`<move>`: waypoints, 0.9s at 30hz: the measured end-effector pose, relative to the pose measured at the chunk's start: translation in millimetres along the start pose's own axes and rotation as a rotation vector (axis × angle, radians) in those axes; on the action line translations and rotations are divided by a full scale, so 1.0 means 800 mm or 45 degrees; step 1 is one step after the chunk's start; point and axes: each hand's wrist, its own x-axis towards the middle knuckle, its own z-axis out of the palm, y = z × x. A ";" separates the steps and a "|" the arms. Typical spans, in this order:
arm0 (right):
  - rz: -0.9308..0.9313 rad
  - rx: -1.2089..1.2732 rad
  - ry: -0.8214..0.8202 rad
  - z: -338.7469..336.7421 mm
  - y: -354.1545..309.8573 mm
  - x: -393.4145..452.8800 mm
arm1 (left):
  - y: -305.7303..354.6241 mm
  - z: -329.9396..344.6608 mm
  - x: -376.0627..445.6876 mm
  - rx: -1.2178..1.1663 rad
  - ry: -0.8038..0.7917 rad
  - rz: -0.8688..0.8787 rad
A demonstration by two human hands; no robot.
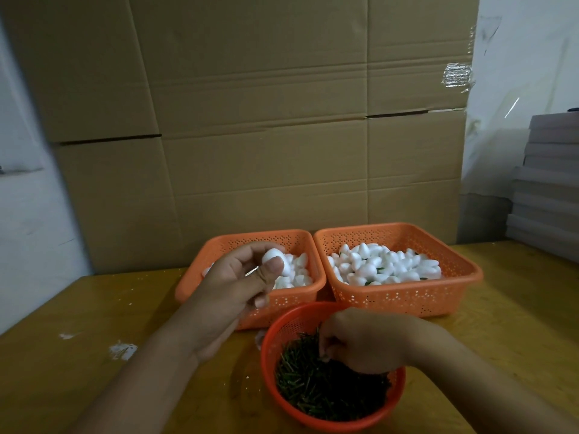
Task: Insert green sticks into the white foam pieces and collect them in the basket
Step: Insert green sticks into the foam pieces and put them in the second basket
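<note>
Your right hand (363, 339) covers the far right part of the green sticks (326, 386), and you cannot tell whether its fingertips pinch one. Your left hand (241, 283) hides the near left of the left basket (308, 239) and most of its foam pieces (297, 270). Both forearms run off the near edge.

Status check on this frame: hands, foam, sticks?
Left hand pinching white foam piece. Right hand fingers down in green sticks, round orange basket. Nothing blocking.
</note>
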 end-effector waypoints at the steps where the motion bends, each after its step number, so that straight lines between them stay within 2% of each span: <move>1: -0.002 -0.005 -0.004 -0.001 -0.001 -0.001 | 0.002 -0.001 -0.001 -0.034 -0.027 -0.007; 9: -0.038 -0.035 0.021 -0.001 0.000 -0.002 | 0.004 0.006 -0.008 0.234 -0.092 0.130; 14: -0.054 -0.014 0.034 -0.002 0.000 -0.003 | 0.007 0.012 -0.011 0.210 -0.138 0.070; 17: -0.058 0.025 0.041 -0.003 -0.001 -0.004 | 0.009 0.015 -0.011 0.047 -0.142 0.018; 22: -0.061 0.059 0.059 -0.004 -0.002 -0.004 | 0.016 0.010 -0.007 -0.565 -0.167 -0.183; 25: -0.050 0.063 0.063 -0.003 -0.001 -0.003 | 0.021 0.008 -0.008 -0.669 -0.189 -0.255; 27: -0.054 0.064 0.069 -0.003 0.000 -0.003 | 0.020 0.008 -0.005 -0.668 -0.133 -0.271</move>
